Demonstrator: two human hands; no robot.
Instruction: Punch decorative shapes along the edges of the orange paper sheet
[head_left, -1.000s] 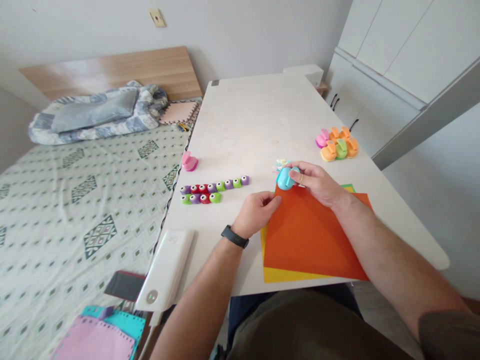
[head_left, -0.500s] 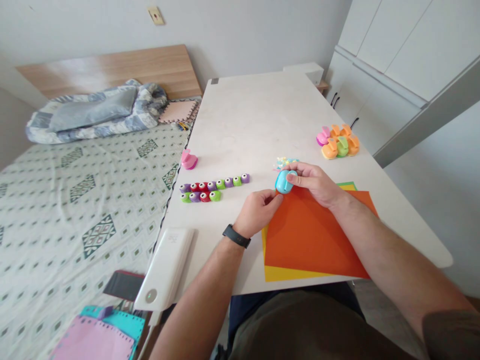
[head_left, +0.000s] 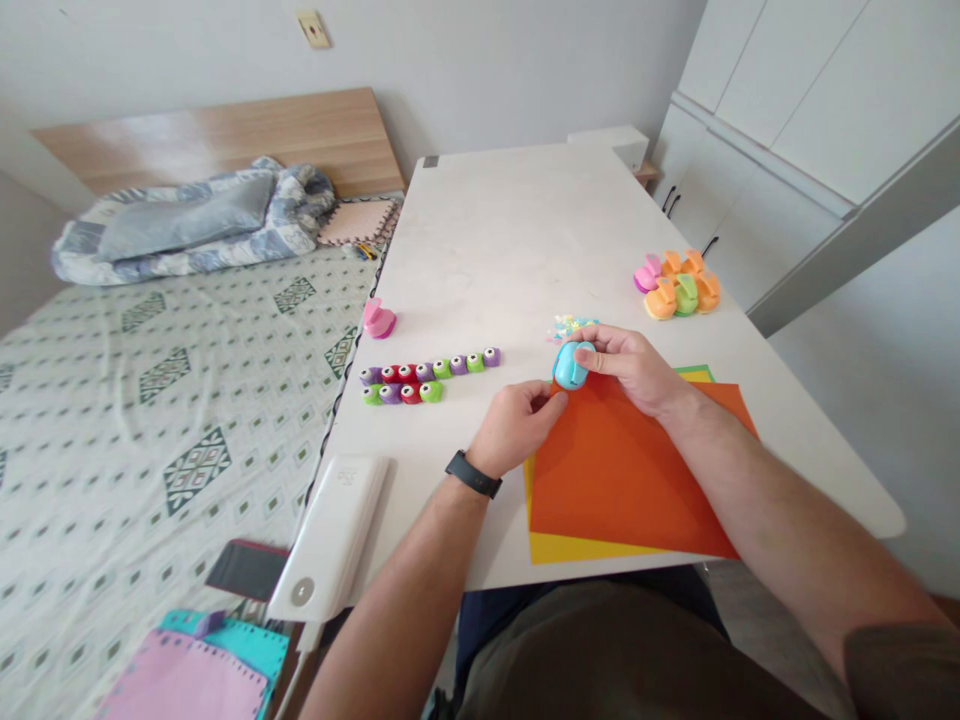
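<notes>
A light blue craft punch (head_left: pixel 571 366) sits at the far left corner of an orange sheet of paper (head_left: pixel 637 470). My right hand (head_left: pixel 630 365) is closed around the punch, its thumb on the lever. My left hand (head_left: pixel 521 420) pinches the corner of the orange sheet just below the punch. Under the orange sheet lie a yellow sheet (head_left: pixel 585 549) and a green sheet (head_left: pixel 696 372), with only their edges showing. Small pale blue, yellow and pink paper bits (head_left: pixel 573 326) are scattered just beyond the punch.
Two rows of small punches (head_left: pixel 427 372) stand to the left, a pink punch (head_left: pixel 380 319) behind them. Orange, green and pink punches (head_left: pixel 679 285) cluster at the right. A white power bank-like device (head_left: pixel 330 540) lies at the table's left edge, beside a bed (head_left: pixel 150 400).
Almost nothing has moved. Both hands keep their holds on the punch and the orange sheet, and the view has shifted very slightly.
</notes>
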